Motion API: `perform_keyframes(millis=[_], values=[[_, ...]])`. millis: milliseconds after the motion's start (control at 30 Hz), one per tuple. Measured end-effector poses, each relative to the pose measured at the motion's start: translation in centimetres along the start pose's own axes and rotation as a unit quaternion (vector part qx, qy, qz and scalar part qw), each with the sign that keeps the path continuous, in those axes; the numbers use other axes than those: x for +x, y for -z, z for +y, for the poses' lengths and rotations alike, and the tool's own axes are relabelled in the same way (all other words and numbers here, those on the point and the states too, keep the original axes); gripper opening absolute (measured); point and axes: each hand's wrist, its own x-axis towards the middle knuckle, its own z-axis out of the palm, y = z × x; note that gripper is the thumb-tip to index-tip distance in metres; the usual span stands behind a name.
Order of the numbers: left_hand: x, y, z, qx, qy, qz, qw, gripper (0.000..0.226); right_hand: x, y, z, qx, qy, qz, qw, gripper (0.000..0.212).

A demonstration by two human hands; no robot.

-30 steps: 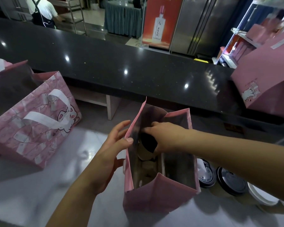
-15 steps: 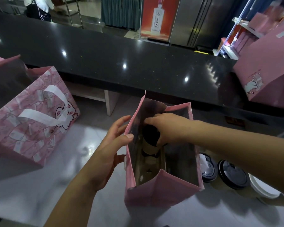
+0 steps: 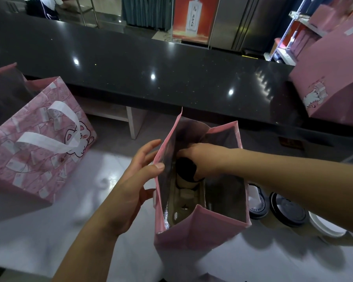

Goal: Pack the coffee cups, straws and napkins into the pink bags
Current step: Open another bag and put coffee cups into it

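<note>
An open pink bag [image 3: 194, 231] with a silver lining stands on the white counter in the middle. Inside its mouth, my right hand [image 3: 200, 159] grips a paper coffee cup with a black lid [image 3: 185, 169] from above. My left hand [image 3: 137, 176] holds the bag's left wall, thumb over the rim and fingers outside. A cardboard cup holder shows at the bag's bottom. More lidded coffee cups [image 3: 287, 212] stand on the counter right of the bag, partly hidden under my right forearm.
A second pink bag with white handles [image 3: 41, 143] lies tilted at the left. A third pink bag [image 3: 334, 82] sits on the raised black counter [image 3: 151, 64] at the right. A white lid or plate [image 3: 326, 226] lies beside the cups.
My right hand has sunk a little deeper into the bag with the cup. My left hand keeps its hold on the bag's wall.
</note>
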Motion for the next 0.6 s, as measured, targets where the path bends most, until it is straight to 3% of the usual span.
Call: perform_keyframes(millis=[133, 467, 600], values=[[0.1, -0.2, -0.1, 0.007, 0.001, -0.002, 1.000, 0.062, 0.3, -0.4, 0.2, -0.006, -0.003, -0.005, 1.000, 0.072], [-0.3, -0.5, 0.6, 0.018, 0.000, 0.008, 1.000, 0.054, -0.5, 0.9, -0.4, -0.013, 0.008, -0.026, 1.000, 0.073], [-0.4, -0.6, 0.8, 0.029, 0.002, 0.012, 0.999, 0.054, -3.9, 4.1, -1.1, 0.034, 0.013, 0.050, 0.998, 0.058]])
